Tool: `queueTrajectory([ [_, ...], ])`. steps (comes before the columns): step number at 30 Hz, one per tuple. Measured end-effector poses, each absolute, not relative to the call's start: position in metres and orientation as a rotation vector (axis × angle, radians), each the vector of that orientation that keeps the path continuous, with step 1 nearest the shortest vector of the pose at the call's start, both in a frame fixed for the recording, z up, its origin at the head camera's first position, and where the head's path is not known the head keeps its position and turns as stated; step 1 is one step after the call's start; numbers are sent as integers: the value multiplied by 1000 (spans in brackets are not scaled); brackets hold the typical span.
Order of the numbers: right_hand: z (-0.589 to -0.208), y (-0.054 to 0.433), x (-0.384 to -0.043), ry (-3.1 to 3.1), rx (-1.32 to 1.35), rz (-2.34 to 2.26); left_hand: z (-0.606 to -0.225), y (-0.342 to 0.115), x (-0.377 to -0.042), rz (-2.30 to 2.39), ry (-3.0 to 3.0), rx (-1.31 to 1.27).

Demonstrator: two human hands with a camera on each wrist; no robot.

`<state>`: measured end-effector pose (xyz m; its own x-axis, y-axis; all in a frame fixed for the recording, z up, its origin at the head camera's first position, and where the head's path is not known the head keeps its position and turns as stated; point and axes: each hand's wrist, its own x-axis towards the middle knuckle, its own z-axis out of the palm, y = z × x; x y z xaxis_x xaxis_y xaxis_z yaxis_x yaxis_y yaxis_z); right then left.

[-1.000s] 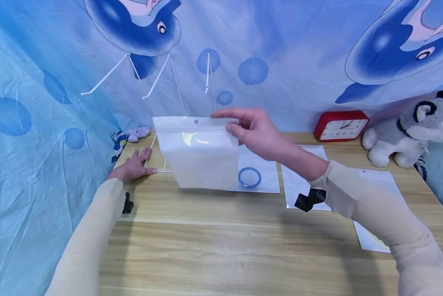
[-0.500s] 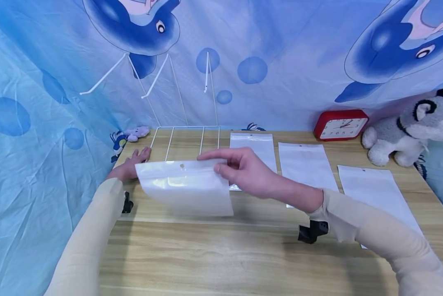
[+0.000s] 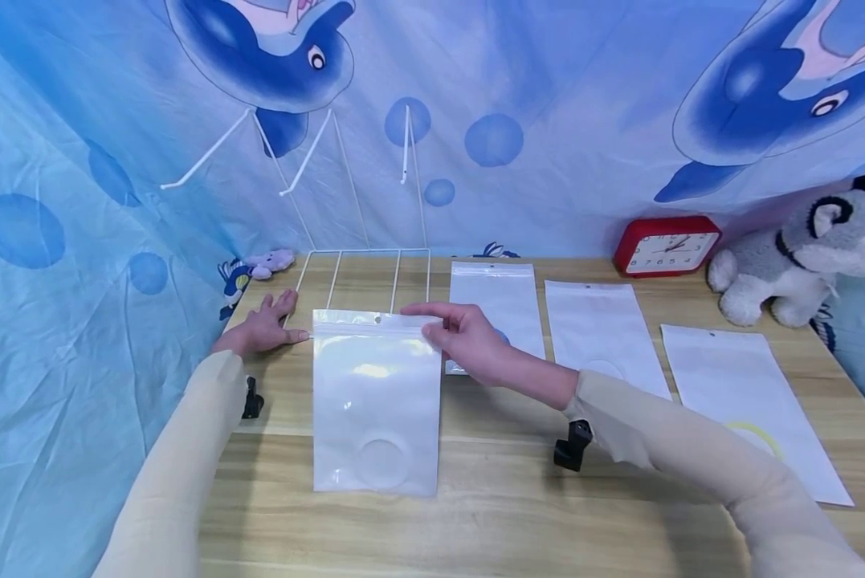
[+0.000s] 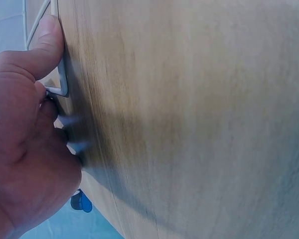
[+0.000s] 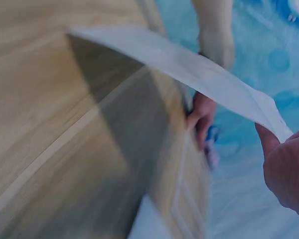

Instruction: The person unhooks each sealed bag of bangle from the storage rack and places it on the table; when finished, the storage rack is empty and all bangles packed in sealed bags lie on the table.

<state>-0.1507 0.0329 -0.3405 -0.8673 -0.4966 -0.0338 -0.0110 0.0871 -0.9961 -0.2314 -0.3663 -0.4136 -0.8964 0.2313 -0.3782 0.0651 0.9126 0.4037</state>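
Observation:
In the head view my right hand [image 3: 471,343] pinches the top right corner of a white zip bag [image 3: 377,385], thumb in front. The bag hangs above the table, front towards me, with a hole at its top and a faint round outline near its bottom. The right wrist view shows the same zip bag [image 5: 189,67] edge-on and curved, its bottom apart from the wood. My left hand [image 3: 264,325] rests on the front left corner of a white wire rack [image 3: 370,251]. In the left wrist view its thumb [image 4: 49,42] lies along the rack's wire.
Three more white bags lie to the right: one nearest the rack [image 3: 497,301], one in the middle [image 3: 598,317], and one with a yellow ring [image 3: 736,369]. A red clock [image 3: 667,246] and a plush dog [image 3: 801,257] stand behind. The rack's hooks [image 3: 305,152] stick out forward.
My right hand has brought the zip bag down from in front of the rack towards me. The bag swung and now hangs straighter, facing me. The left hand stays on the rack.

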Motion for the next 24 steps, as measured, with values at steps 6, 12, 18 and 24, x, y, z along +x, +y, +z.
queueTrajectory([
  [6, -367, 25, -168, 1994, -455, -1829, -415, -367, -229, 600, 2654, 224],
  [12, -382, 17, -173, 2030, -457, -1798, -416, -368, -231, 590, 2664, 221],
  [18, -393, 12, -175, 2041, -425, -1784, -414, -366, -230, 540, 2666, 198],
  [24, -402, 9, -179, 2126, -477, -1736, -415, -366, -230, 537, 2672, 183],
])
